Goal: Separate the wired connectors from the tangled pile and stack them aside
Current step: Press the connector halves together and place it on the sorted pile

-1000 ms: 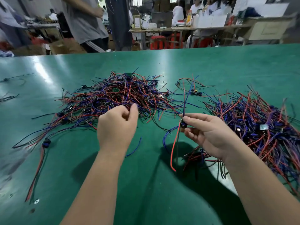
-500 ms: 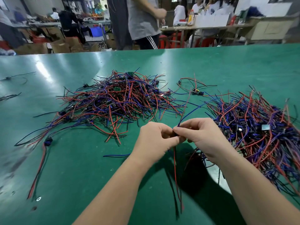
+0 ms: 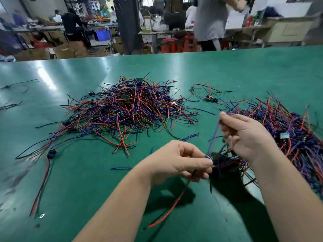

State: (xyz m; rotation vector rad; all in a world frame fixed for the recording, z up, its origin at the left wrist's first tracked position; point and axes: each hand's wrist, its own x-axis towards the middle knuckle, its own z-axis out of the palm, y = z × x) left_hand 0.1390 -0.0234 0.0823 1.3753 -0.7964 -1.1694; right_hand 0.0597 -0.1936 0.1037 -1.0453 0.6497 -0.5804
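Wired connector [image 3: 208, 157] is hovering above the worktop's [image 3: 73, 189] near edge. My left hand [image 3: 178, 161] is pinching its body and my right hand [image 3: 248, 137] is pinching its blue wire [image 3: 214, 135] taut, likely straightening it for the stack [image 3: 288, 123] by the right edge.

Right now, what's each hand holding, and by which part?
Left hand pinches one wired connector at its small plug body. Right hand pinches that connector's blue wire higher up, between fingertips. Its red wire hangs loose.
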